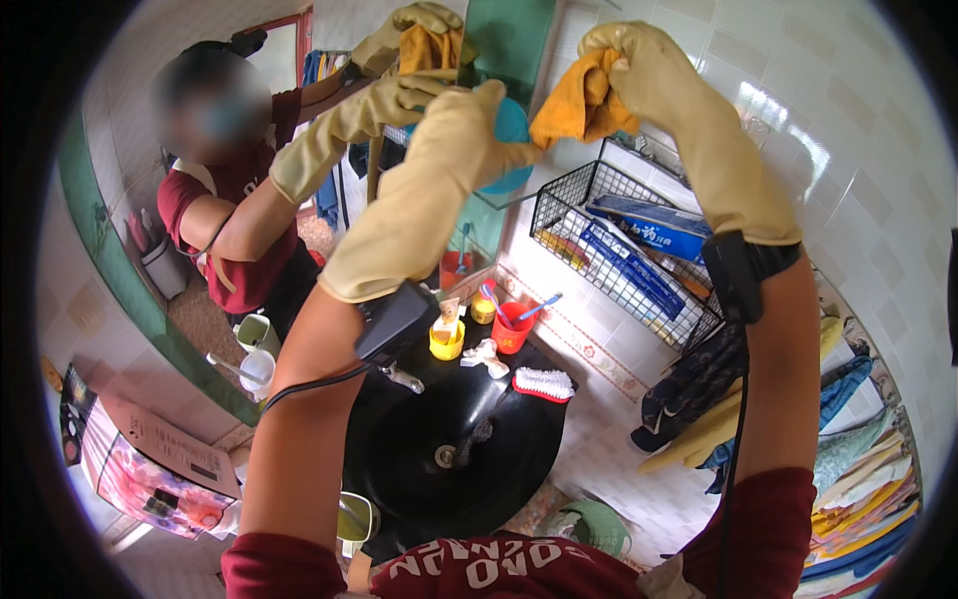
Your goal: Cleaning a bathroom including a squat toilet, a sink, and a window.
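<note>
My left hand [458, 142], in a beige rubber glove, reaches up to a round blue plastic object [510, 146] by the mirror [299, 45]. Its thumb lies across the front of the blue object; whether the hand grips it is not plain. Bunched in my gloved right hand [644, 71] is an orange cloth [580, 105], raised in front of the tiled wall. Beneath that hand hangs a black wire basket [599, 254] with blue boxes [651, 232] inside. A glass shelf [509, 198] juts out just below the blue object.
Below is a black washbasin [404, 472] with a faucet [404, 378]. A yellow cup [447, 343], red cup [513, 329] with toothbrushes, crumpled tissue [485, 358] and scrub brush [542, 383] line its back edge. Cloths [861, 502] hang at right. A green bin [599, 528] stands below.
</note>
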A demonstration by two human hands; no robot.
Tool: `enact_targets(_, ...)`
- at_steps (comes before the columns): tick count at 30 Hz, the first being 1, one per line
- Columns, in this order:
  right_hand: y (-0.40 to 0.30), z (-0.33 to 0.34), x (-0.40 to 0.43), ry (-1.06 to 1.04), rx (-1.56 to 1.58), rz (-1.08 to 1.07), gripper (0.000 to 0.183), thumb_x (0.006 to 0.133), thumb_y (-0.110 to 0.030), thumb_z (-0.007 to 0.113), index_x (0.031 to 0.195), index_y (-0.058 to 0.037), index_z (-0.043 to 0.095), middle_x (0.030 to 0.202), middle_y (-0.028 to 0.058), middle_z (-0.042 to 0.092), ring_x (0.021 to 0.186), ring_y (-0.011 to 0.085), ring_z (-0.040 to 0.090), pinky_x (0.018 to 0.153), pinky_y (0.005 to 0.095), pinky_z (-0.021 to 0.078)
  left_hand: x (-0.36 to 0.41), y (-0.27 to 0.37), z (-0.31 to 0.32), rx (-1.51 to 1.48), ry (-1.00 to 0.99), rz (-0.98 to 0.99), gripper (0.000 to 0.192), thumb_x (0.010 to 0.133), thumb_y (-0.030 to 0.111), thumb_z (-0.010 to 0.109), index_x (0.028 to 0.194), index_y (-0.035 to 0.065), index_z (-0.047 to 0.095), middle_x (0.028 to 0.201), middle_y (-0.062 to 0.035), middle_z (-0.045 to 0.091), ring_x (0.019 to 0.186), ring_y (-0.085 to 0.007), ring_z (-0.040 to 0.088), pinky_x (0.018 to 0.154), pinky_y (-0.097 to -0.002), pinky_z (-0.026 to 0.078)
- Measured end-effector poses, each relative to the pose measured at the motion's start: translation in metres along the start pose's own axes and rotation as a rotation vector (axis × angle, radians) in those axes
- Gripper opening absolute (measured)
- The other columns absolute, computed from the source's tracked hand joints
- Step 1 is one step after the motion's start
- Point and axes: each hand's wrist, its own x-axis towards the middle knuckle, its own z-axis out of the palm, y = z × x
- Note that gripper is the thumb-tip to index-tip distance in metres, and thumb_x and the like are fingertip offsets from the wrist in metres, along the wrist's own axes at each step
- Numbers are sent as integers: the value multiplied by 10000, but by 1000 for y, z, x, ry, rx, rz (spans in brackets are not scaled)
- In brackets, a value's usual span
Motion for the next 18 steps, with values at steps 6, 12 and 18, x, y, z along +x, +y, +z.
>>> enact_targets(6,0,-10,-21,-14,-24,146,317,846,129,508,1067,-12,687,1022,184,696,947,305,690,878,362,528,18,25,20,113,-147,-71,810,780,583,768,1362,82,512,1245,-194,634,1090,-341,662,920,-444,537)
enact_targets(12,6,-23,-31,58,-32,234,312,836,107,537,1057,-52,690,1092,181,660,1023,356,651,902,406,520,24,36,2,170,-95,-191,565,841,547,710,1159,86,632,1051,-169,697,1008,-343,682,862,-465,553)
enact_targets(18,18,-23,-9,254,84,361,307,852,68,532,1082,-58,691,1017,161,700,995,295,682,889,362,534,19,0,13,-97,-41,-90,542,866,467,670,1251,86,673,1118,-184,710,1035,-347,682,901,-419,537)
